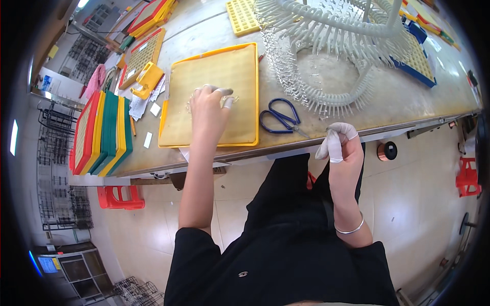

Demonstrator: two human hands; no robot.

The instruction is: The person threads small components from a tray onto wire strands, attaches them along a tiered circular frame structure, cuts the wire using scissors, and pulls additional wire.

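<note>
My left hand point(210, 104) is over a shallow yellow tray point(214, 135), with whitish covers on some fingertips. Its fingers are bent down, and a gap shows between thumb and forefinger. Small pale wire-like pieces point(234, 97) lie beside the fingertips; the palm hides others. My right hand point(344, 144) is raised just off the table's front edge, its covered fingertips pinched together. Whatever sits in that pinch is too small to make out. Between the hands lie blue-handled scissors point(280, 118), blades toward my right hand.
Beyond my right hand, coiled white strips point(352, 94) with many prongs spread over the table point(375, 109). Stacked coloured trays point(102, 135) stand left, near a yellow tape dispenser point(149, 79). A blue-edged tray point(416, 66) lies far right. A copper wire spool point(387, 151) is below the table edge.
</note>
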